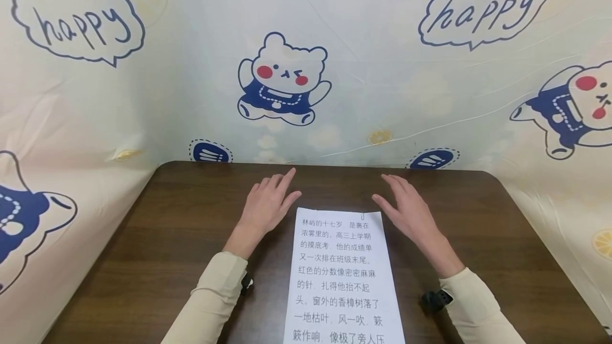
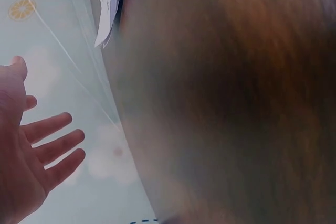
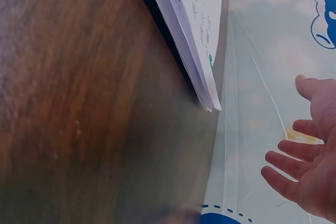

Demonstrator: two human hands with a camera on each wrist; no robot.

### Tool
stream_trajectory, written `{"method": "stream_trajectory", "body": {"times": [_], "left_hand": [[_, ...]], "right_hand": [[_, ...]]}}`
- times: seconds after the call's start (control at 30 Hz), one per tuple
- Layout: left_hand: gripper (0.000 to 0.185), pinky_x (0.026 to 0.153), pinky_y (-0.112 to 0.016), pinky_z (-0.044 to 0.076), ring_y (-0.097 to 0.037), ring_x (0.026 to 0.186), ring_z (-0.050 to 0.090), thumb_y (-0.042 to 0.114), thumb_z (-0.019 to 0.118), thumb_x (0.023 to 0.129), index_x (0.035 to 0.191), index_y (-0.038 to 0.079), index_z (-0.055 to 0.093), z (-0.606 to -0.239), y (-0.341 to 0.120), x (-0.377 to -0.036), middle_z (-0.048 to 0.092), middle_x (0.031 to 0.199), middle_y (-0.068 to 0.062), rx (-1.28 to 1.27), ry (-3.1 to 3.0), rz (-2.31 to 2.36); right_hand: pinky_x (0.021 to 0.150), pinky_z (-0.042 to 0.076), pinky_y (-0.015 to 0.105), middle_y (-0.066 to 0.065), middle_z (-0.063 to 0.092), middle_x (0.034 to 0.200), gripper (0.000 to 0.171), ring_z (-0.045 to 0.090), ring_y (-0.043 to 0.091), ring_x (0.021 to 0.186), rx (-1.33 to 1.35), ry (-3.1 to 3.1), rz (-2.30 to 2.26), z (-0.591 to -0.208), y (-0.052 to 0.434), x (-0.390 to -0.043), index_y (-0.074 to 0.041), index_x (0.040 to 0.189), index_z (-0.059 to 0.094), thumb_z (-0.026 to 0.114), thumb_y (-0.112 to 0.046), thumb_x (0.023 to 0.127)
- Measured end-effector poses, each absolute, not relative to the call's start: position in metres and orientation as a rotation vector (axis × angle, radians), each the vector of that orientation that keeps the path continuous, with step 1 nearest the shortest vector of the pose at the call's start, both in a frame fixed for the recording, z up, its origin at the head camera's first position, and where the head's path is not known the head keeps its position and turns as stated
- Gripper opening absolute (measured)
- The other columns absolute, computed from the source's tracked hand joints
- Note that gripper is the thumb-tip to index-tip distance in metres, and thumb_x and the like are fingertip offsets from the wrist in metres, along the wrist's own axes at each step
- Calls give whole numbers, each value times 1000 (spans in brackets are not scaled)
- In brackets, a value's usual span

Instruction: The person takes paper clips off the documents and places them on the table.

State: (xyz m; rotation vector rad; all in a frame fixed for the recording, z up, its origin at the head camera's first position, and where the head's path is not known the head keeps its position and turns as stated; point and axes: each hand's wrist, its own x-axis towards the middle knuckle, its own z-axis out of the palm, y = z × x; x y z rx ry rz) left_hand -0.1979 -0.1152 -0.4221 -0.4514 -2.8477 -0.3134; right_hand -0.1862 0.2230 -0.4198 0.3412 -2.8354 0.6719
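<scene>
My left hand [image 1: 268, 203] and right hand [image 1: 408, 208] hover flat, fingers released, flanking the paper's [image 1: 341, 275] top edge on the table [image 1: 143, 259].

Matt white paper sheets [image 1: 341, 280] on smooth dark wood table [image 1: 181, 238].

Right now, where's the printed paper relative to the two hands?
In the head view the printed paper lies flat on the wooden table, centred near its front edge, between the left hand and right hand, neither touching it.

Head view looks down — wrist views skim the table [image 1: 143, 259], sharing its paper [image 1: 341, 275].
</scene>
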Motion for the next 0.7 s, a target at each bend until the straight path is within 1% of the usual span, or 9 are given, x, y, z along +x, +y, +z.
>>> {"method": "stream_trajectory", "body": {"times": [0.07,0.27,0.47,0.7], "left_hand": [[66,107,-53,47,-35,128,58,53,48,102,157,20,32,-424,-114,-197,57,143,-15,-449,-2860,-355],[67,109,-55,45,-37,130,56,53,47,102,158,21,30,-427,-111,-196,56,145,-17,-425,-2925,-461],[67,106,-54,48,-38,128,57,53,49,102,158,21,32,-431,-107,-196,57,143,-18,-421,-2946,-552],[67,105,-53,49,-37,132,53,53,47,103,159,23,28,-436,-104,-196,54,146,-18,-392,-3006,-682]], "right_hand": [[113,37,62,21,41,156,67,41,42,143,335,-2856,688,-421,222,-186,-8,152,41,61,-42,99],[112,39,61,21,42,156,70,42,42,143,322,-2894,757,-425,219,-183,-8,153,39,61,-45,98],[113,38,60,22,41,156,71,42,42,143,308,-2934,829,-429,219,-184,-5,153,37,60,-45,99],[103,49,57,23,43,153,69,55,42,130,283,-2975,882,-432,217,-182,-5,153,38,62,-41,99]]}}
